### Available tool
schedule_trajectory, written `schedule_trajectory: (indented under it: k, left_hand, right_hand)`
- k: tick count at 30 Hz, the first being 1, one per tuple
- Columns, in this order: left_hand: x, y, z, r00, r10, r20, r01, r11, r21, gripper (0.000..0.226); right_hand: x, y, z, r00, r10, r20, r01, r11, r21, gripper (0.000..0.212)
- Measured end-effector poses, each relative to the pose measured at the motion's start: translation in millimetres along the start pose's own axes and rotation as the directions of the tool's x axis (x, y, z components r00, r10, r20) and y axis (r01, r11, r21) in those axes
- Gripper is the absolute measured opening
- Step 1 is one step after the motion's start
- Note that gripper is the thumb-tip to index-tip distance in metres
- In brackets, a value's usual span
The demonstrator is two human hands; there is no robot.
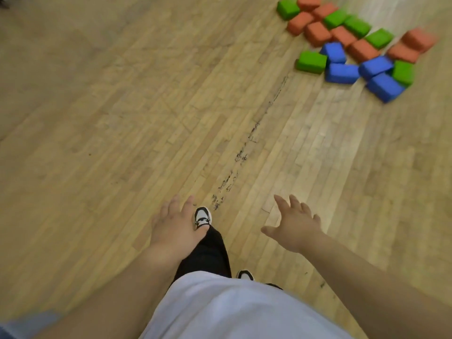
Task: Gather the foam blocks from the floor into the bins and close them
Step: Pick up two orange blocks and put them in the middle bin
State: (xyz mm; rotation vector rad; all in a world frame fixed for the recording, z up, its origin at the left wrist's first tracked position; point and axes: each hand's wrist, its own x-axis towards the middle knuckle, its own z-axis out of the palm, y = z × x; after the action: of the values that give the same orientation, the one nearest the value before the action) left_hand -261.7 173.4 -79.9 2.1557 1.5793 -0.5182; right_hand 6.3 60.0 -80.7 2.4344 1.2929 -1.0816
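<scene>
Closest in, a white shirt (232,307) fills the bottom of the view, with both bare forearms reaching out from either side of it. The left hand (175,227) hangs over the wooden floor (110,123) with fingers straight and relaxed, holding nothing, and it overlaps the sight of a black-and-white shoe (202,216) planted forward at the end of a black trouser leg (208,255). The other shoe (245,274) peeks out just past the shirt's hem. The right hand (293,228) is spread wide, thumb out to the side, fingers splayed, palm down and empty too. Between the two hands a dark scuff line (244,152) runs away across the boards, up toward the far right. And up there, well apart from both hands, lies the pile of foam blocks (342,36), loose on the floor in a scattered cluster: orange blocks (318,34) bunched through the middle and at the right end, green blocks (311,62) dotted round the edges, blue blocks (341,73) along the near side, many touching or leaning on each other. The right end of the pile is blurred, so the exact count is hard to call.
</scene>
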Motion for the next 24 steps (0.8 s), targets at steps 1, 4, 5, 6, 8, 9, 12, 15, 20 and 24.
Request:
schedule_trajectory:
  k: [1, 4, 5, 6, 8, 9, 12, 15, 20, 24]
  left_hand:
    - [16.6, 2.7, -7.4, 1.0, 0.018, 0.007, -0.018, 1.0, 0.015, 0.089]
    - [74.7, 2.8, -32.8, 0.998, 0.063, 0.014, -0.064, 0.997, 0.048, 0.089]
    - [95.2, 0.6, -42.6, 0.997, 0.076, 0.018, -0.077, 0.996, 0.049, 0.089]
    - [115.7, -2.0, -54.3, 0.996, 0.085, 0.027, -0.086, 0.995, 0.053, 0.089]
    - [151.8, -7.2, -80.3, 0.994, 0.093, 0.054, -0.097, 0.993, 0.065, 0.09]
    - [166.5, -8.7, -92.9, 0.993, 0.097, 0.065, -0.102, 0.993, 0.067, 0.091]
    - [214.3, -6.1, -128.6, 0.987, 0.145, 0.076, -0.152, 0.984, 0.096, 0.091]
    - [261.4, 3.9, -158.9, 0.982, 0.173, 0.077, -0.181, 0.977, 0.114, 0.093]
    - [320.4, 45.3, -195.5, 0.966, 0.246, 0.077, -0.255, 0.958, 0.135, 0.092]
    - [364.0, 87.1, -208.9, 0.958, 0.277, 0.081, -0.286, 0.944, 0.162, 0.093]
  right_hand:
    - [10.7, -2.4, -8.0, 1.0, 0.017, 0.001, -0.017, 1.0, 0.013, 0.102]
    - [50.0, -22.1, -36.6, 0.998, 0.055, -0.008, -0.055, 0.998, 0.038, 0.101]
    - [64.0, -30.9, -46.8, 0.998, 0.067, -0.016, -0.066, 0.997, 0.044, 0.1]
    - [78.2, -40.3, -57.5, 0.997, 0.08, -0.023, -0.079, 0.995, 0.055, 0.1]
    - [101.8, -60.3, -81.3, 0.994, 0.103, -0.028, -0.101, 0.992, 0.078, 0.099]
    - [111.6, -70.2, -92.6, 0.993, 0.111, -0.032, -0.108, 0.99, 0.087, 0.098]
    - [142.6, -94.0, -124.4, 0.988, 0.135, -0.074, -0.126, 0.986, 0.109, 0.097]
    - [167.3, -103.6, -154.4, 0.981, 0.171, -0.095, -0.155, 0.976, 0.154, 0.097]
    - [204.8, -92.3, -194.6, 0.968, 0.223, -0.116, -0.197, 0.96, 0.2, 0.096]
    - [243.2, -68.9, -222.7, 0.963, 0.244, -0.114, -0.214, 0.951, 0.224, 0.096]
